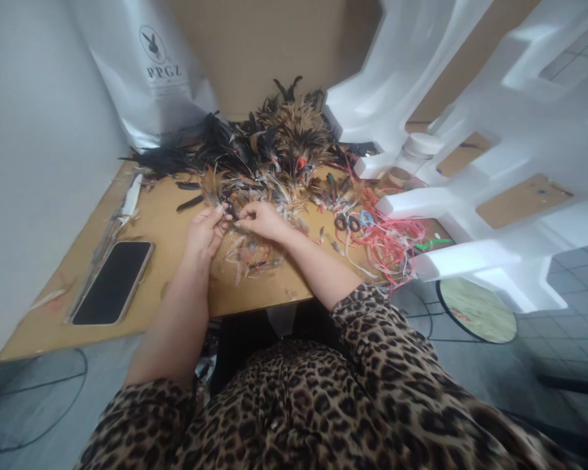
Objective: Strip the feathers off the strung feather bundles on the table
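My left hand (pixel 207 230) is closed around the base of a small bunch of brown feathers (pixel 212 187), which points up and away from me. Close beside it on the right, my right hand (pixel 261 220) has its fingertips pinched near the lower end of that bunch; what they grip is too small to make out. Behind both hands lies a large heap of black and tan feathers (pixel 298 124). Loose feather scraps (pixel 252 254) are scattered on the wooden table (pixel 176 261) just below my hands.
A phone (pixel 112 282) lies at the left. Scissors (pixel 347 222) rest beside tangled pink and white strings (pixel 389 241) on the right. White moulded pieces (pixel 470 254), a lidded jar (pixel 416 153) and a white bag (pixel 151 78) stand around the heap. A round stool (pixel 477 310) is lower right.
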Motion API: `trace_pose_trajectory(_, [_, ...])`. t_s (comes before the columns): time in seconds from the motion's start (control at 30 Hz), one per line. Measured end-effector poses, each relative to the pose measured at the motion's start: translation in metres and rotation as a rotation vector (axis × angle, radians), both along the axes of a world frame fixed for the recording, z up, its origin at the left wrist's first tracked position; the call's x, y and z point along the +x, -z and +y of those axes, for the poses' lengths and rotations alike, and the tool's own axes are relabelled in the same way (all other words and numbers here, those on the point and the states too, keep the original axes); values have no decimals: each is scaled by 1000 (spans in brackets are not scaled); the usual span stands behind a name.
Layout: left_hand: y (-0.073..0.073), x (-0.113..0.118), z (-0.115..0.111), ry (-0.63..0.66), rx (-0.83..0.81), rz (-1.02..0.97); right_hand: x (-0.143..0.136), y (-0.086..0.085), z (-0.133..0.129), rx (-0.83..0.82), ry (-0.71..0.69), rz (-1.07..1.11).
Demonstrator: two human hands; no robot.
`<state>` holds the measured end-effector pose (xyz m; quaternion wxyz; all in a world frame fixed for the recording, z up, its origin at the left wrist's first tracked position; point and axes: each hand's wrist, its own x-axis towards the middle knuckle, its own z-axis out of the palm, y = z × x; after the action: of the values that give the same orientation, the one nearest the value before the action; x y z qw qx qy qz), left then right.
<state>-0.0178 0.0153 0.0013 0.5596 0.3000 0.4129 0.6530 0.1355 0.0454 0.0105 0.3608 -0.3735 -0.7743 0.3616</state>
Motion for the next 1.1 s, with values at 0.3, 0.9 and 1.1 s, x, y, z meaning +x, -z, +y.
trace_pose_trajectory(0.3, [0,1,-3,62,-64,6,2,-5,5,-504,-14,438])
trace_pose_trajectory(0.9, [6,10,-5,180,-58,101,-8,1,1,-224,83,453])
trace_pose_trajectory(1.1, [8,9,-3,109,-15,231,-4,1,4,-244,26,406])
